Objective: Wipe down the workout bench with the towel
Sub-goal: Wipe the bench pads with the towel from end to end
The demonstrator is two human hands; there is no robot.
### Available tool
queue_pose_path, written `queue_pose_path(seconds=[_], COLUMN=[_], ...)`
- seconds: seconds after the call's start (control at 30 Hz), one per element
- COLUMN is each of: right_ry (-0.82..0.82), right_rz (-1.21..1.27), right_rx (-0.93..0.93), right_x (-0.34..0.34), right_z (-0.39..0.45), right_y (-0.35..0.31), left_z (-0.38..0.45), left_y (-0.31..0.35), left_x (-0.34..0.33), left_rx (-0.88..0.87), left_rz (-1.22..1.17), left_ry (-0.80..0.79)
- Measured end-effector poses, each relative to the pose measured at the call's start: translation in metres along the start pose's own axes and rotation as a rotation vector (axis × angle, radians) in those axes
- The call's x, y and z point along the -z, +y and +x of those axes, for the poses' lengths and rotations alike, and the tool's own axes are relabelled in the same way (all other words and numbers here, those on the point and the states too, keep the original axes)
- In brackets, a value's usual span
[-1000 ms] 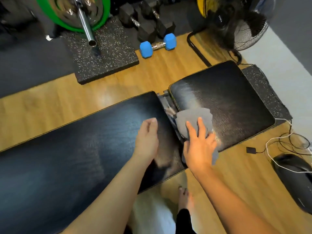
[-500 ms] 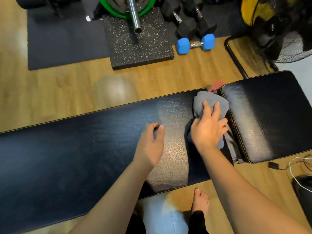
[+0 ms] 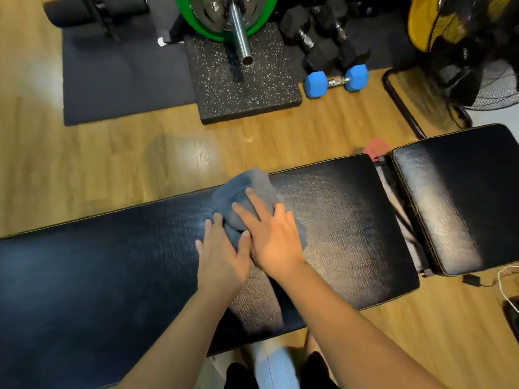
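Note:
The black workout bench has a long back pad (image 3: pixel 351 220) across the middle and a shorter seat pad (image 3: pixel 455 197) at the right, with a gap between them. A grey towel (image 3: pixel 244 192) lies bunched on the long pad near its far edge. My right hand (image 3: pixel 272 237) presses flat on the towel, fingers spread. My left hand (image 3: pixel 222 256) rests beside it, fingers spread, fingertips touching the towel's near left edge and the pad. Part of the towel is hidden under both hands.
Beyond the bench on the wooden floor lie a blue dumbbell (image 3: pixel 337 81), black dumbbells (image 3: pixel 323 37), a barbell with a green plate (image 3: pixel 238 29) on a speckled rubber block (image 3: pixel 244 88), and a dark mat (image 3: pixel 118 80). A floor fan (image 3: pixel 471 51) stands far right. Cables (image 3: pixel 505 284) lie near right.
My right hand has slid the towel leftward from the gap between pads onto the middle of the long pad. My left hand now touches the towel's edge. The view has shifted left.

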State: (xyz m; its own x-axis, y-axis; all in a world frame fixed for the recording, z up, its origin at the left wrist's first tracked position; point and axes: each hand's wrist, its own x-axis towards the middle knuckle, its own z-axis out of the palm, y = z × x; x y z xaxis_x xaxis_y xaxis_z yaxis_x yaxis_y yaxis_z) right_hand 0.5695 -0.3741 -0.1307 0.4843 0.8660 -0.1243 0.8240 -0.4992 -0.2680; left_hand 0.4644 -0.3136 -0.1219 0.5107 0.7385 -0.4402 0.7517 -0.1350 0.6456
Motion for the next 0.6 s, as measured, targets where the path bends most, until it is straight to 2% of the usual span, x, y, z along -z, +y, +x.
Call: queue_pose_path(seconds=[0.1, 0.17, 0.23, 0.43, 0.53, 0.6], right_ry=[0.033, 0.049, 0.071, 0.180, 0.249, 0.269], right_rz=[-0.037, -0.057, -0.077, 0.016, 0.105, 0.066], right_rx=[-0.047, -0.070, -0.123, -0.491, -0.674, -0.693], right_x=[0.006, 0.014, 0.022, 0.042, 0.041, 0.034], right_z=[-0.011, -0.010, -0.007, -0.002, 0.002, -0.001], right_y=[0.040, 0.063, 0.092, 0.183, 0.176, 0.147], left_z=[0.002, 0.002, 0.004, 0.011, 0.010, 0.010], left_y=[0.004, 0.006, 0.005, -0.001, 0.000, 0.000], left_x=[-0.012, -0.022, -0.030, -0.038, -0.039, -0.040], left_rx=[-0.027, -0.012, 0.037, 0.094, 0.104, 0.114], left_rz=[0.238, 0.436, 0.533, 0.562, 0.560, 0.538], left_ry=[0.016, -0.020, -0.081, -0.185, -0.185, -0.179])
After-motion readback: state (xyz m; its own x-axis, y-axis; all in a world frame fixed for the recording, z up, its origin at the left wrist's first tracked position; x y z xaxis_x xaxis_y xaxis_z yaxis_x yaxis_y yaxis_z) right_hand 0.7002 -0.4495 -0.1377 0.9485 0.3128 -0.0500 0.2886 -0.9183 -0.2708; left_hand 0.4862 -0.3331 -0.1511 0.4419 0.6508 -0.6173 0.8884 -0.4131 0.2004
